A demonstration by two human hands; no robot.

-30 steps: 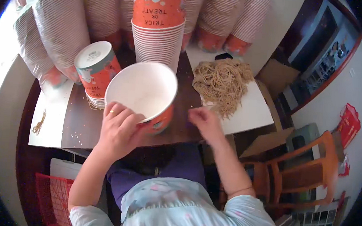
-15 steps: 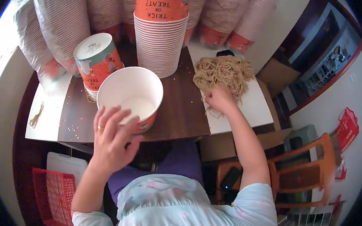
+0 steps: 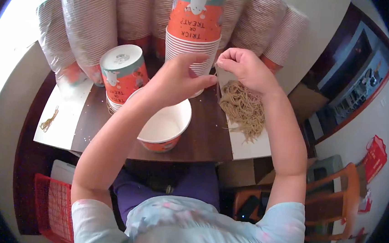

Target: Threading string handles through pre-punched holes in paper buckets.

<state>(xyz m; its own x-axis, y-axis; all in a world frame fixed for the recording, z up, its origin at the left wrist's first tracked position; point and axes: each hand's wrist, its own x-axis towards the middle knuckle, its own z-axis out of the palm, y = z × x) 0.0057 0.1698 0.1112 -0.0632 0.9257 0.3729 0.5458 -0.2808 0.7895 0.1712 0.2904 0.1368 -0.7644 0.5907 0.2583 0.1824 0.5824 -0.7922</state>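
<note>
A: How do the person's hands stand?

B: Apart, but near each other. The right hand (image 3: 249, 72) has thumb and fingers pinched together, seemingly on a thin strand (image 3: 218, 74). The left hand (image 3: 176, 78) has its thumb spread from its fingers, with nothing visible between them.

A: And the rest of the string?

B: In a loose tan pile (image 3: 246, 114) just below the right hand, on the tabletop (image 3: 204, 138). It looks light, limp and slightly rough: little slipping, plenty of tangling. One strand is best pinched near its end.

A: The paper tub (image 3: 169, 126)?

B: Upright beneath the left forearm, mouth upward. Probably light, its wall easily dented; the rim seems the firmest hold. Behind it rises a stack of upturned tubs (image 3: 194, 23).
</note>
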